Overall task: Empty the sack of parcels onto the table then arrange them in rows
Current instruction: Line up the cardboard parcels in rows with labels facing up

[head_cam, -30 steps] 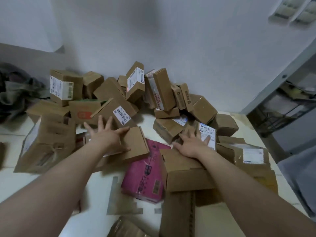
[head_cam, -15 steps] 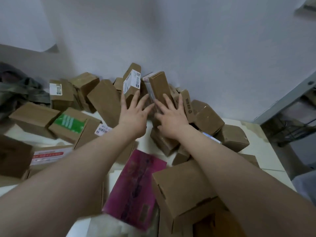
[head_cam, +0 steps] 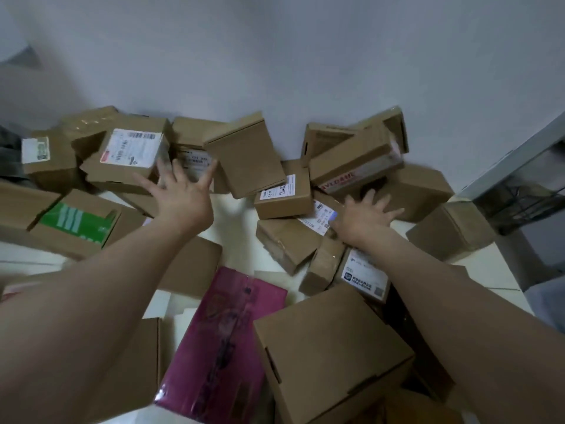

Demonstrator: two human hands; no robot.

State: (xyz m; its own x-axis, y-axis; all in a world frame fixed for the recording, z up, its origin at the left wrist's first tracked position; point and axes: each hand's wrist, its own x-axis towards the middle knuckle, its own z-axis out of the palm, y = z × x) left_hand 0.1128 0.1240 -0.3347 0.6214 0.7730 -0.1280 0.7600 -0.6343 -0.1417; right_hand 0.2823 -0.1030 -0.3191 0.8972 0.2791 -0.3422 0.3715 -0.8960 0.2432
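Mostly, the parcels point(head_cam: 282, 194) are lying in a loose heap along the far edge of the surface point(head_cam: 232, 215), several leaning against the wall point(head_cam: 275, 56). Both arms are reaching into the heap.

The left hand point(head_cam: 180, 194) is spreading wide, fingers straight and holding nothing. Its fingertips are touching the labelled box point(head_cam: 131, 154), which is sitting tilted on other boxes with its white label facing up. Just right of that hand, a tilted box point(head_cam: 244, 154) is leaning back at the wall, its long axis running from the wall toward the near edge.

The right hand point(head_cam: 363, 215) is also lying open, palm down and fingers fanned, pressing on boxes below the red-lettered box point(head_cam: 351, 166). That box is lying across the others, its long axis slanting up toward the far right corner.

Toward the near edge, a pink parcel point(head_cam: 226, 338) is lying flat between the arms, its long axis pointing from the near edge toward the wall, leaning slightly right. A big box point(head_cam: 330, 356) is crowding its right side and overlapping it. A green box point(head_cam: 76, 221) is sitting by the left edge, under the left forearm. A rack point(head_cam: 535, 179) is standing beyond the right edge.
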